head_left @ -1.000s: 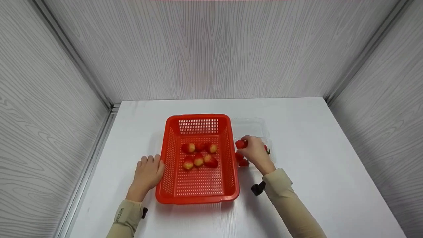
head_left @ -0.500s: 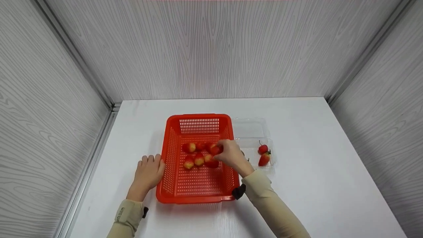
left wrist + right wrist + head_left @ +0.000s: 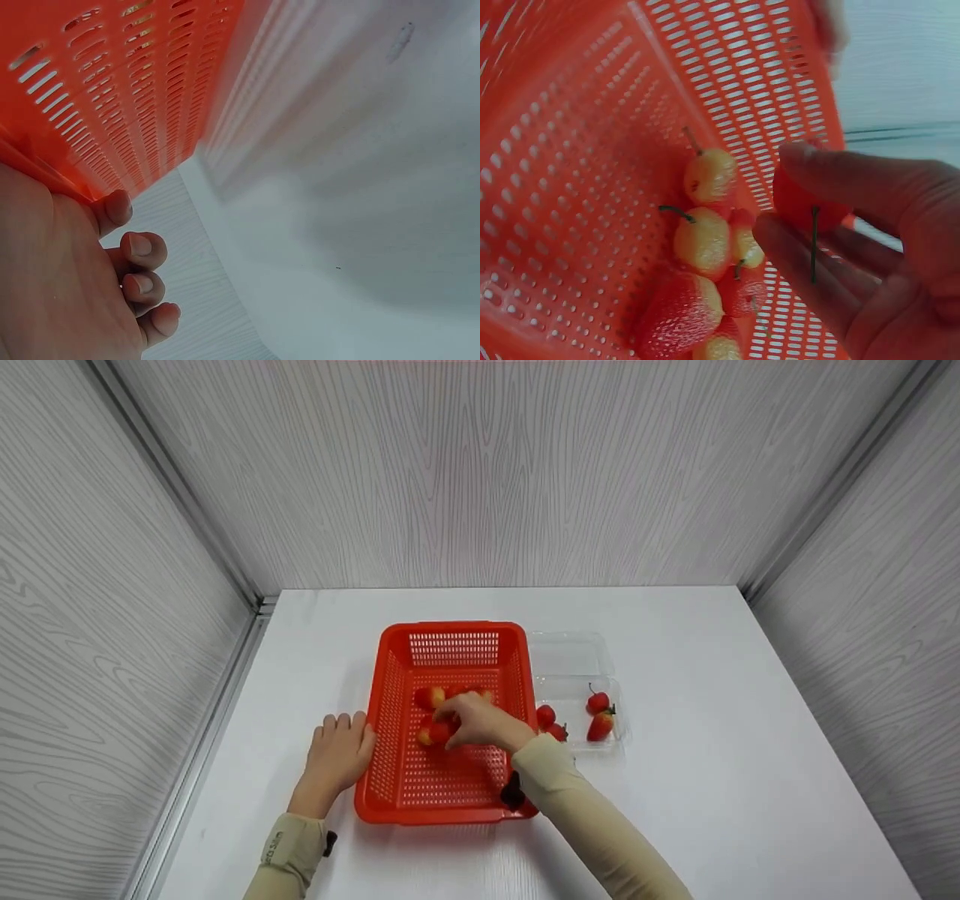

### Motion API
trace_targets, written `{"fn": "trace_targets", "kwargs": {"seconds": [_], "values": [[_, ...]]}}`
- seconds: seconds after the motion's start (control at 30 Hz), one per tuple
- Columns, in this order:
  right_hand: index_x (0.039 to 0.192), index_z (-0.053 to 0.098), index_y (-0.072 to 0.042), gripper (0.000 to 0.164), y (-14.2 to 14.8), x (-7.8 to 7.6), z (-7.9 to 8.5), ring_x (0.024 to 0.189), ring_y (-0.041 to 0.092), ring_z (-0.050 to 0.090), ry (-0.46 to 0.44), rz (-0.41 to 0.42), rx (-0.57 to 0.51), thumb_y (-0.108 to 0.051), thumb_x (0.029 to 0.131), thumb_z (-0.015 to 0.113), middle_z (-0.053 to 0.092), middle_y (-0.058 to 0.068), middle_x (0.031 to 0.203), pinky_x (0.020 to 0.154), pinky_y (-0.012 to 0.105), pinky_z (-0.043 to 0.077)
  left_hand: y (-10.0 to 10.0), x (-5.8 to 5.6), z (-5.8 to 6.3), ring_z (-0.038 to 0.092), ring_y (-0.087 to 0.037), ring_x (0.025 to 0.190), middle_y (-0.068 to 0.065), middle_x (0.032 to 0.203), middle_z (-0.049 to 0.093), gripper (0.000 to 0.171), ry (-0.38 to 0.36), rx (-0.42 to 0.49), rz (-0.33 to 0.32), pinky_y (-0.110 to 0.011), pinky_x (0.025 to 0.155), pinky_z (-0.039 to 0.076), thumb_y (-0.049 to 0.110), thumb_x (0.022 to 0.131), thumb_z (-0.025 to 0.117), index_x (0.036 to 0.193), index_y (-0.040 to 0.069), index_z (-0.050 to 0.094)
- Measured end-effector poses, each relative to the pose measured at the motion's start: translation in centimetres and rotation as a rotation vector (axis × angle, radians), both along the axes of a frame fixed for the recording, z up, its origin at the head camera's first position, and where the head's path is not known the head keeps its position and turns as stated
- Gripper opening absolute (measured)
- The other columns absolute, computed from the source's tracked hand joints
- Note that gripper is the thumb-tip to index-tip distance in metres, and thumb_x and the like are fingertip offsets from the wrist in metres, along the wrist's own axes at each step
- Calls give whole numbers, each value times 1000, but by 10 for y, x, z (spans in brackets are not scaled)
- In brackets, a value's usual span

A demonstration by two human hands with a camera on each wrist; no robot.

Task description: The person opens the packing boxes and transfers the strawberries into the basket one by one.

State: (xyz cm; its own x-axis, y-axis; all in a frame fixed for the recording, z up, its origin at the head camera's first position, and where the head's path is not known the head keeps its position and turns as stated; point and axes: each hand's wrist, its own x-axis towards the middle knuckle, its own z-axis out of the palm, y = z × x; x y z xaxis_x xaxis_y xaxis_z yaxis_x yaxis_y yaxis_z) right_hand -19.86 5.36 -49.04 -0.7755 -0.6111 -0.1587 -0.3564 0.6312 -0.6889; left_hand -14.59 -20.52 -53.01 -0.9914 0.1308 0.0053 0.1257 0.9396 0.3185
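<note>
While the left hand (image 3: 336,754) rests against the red basket (image 3: 450,815), the right hand (image 3: 480,721) pinches a red fruit (image 3: 441,731)

As the head view shows, a clear container (image 3: 566,688) sits on the white tabletop (image 3: 690,697) right of the basket, with two red fruits (image 3: 546,715) near its left end and a strawberry (image 3: 601,727) at lower right. The right sleeve (image 3: 600,832) crosses the basket's right rim, and the right hand partly covers the red-and-yellow fruits (image 3: 428,697) inside. The pinched fruit is near lower centre, at the fingertips.

In the left wrist view, the basket's slotted wall fills the upper left; the relaxed left hand touches its edge, fingers loosely bent.

In the right wrist view, the pinched fruit, green stem pointing down the frame, is right of centre, between thumb and fingers; the red-and-yellow fruits lie near it, toward lower centre.
</note>
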Motion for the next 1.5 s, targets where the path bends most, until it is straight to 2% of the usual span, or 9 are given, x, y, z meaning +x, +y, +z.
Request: {"fn": "trace_targets", "kwargs": {"seconds": [0.13,0.27,0.57,0.7,0.9,1.13,1.33,1.5], "values": [[115,73,-15,38,-11,-4,-8,91,14,58,13,139,56,-10,79,84,67,-4,104,81,28,51,0,0,0,37,-31,84,-12,86,42,25,-15,-2,2,-45,73,30,27,103,37,102,5,48],[117,72,-14,39,-20,-8,-14,89,11,60,48,227,111,-13,79,84,69,-4,103,82,27,51,-1,-1,0,37,-31,84,-12,86,42,25,-12,-8,-1,-45,73,31,27,103,37,102,5,48],[119,71,-14,42,-30,-10,-30,92,8,62,147,348,208,-15,80,84,70,-4,105,81,25,50,0,-1,0,38,-31,83,-11,85,43,24,7,-14,-1,-45,73,32,27,104,37,100,5,48],[118,70,-13,41,-33,-9,-35,94,11,64,184,374,250,-15,79,85,69,-2,106,79,25,51,1,-2,0,38,-30,82,-11,84,43,24,6,-26,0,-45,72,33,27,104,37,99,6,48],[116,68,-14,42,-34,-10,-41,99,12,64,187,368,279,-16,78,85,69,-3,107,84,26,51,1,-3,0,38,-30,83,-11,85,43,26,-9,-17,2,-45,73,32,28,103,37,101,6,49],[103,63,-15,37,-34,-10,-49,94,13,63,192,350,263,-20,75,87,64,-4,96,82,25,50,-1,-1,0,38,-30,84,-11,86,42,25,-20,-1,1,-45,74,32,28,104,37,100,6,48],[103,64,-15,38,-38,-9,-49,94,12,63,182,349,245,-23,75,88,65,-4,97,85,25,49,-2,-1,1,38,-30,85,-11,86,42,25,-23,0,15,-45,75,32,28,104,36,101,7,49],[102,64,-15,39,-38,-8,-48,90,9,62,184,338,252,-26,74,88,65,-6,94,82,24,49,-2,-1,2,37,-29,85,-10,86,41,25,-31,9,8,-44,74,31,28,104,36,101,7,48]]}}
